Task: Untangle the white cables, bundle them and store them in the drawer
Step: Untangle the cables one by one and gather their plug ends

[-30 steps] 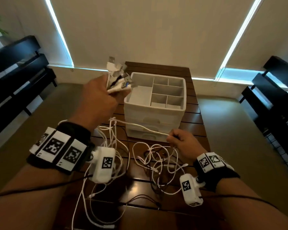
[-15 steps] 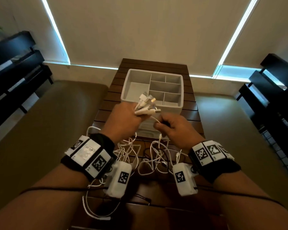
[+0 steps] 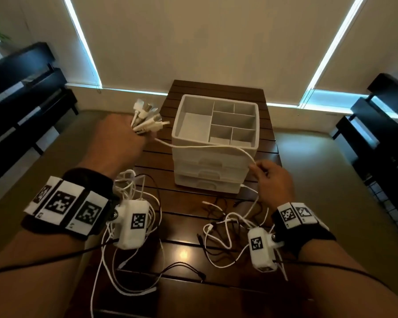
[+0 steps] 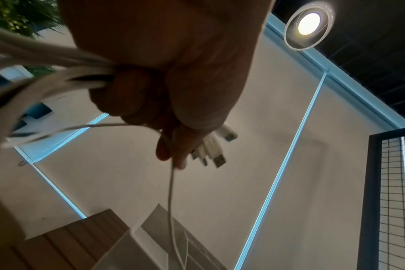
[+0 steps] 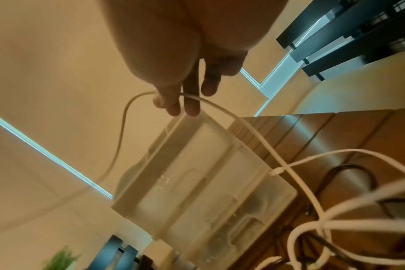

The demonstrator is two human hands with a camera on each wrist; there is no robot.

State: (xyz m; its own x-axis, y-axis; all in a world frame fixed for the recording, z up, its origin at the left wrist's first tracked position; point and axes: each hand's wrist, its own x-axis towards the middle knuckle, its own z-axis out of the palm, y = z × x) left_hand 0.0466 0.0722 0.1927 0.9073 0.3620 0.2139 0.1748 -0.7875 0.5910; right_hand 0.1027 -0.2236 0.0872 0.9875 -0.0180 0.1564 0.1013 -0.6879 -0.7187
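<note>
Gripping a fistful of white cables (image 3: 145, 121), the left hand (image 3: 117, 143) is clenched; the right hand (image 3: 271, 177) pinches one strand.

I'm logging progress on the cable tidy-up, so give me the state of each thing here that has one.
Left hand: raised, gripping the white plug ends.
Right hand: pinching one white cable stretched across to the left hand.
Remaining white cables: loose on the table, mixed with black cables.
Organizer drawers: closed.
Top tray: compartments empty.
</note>
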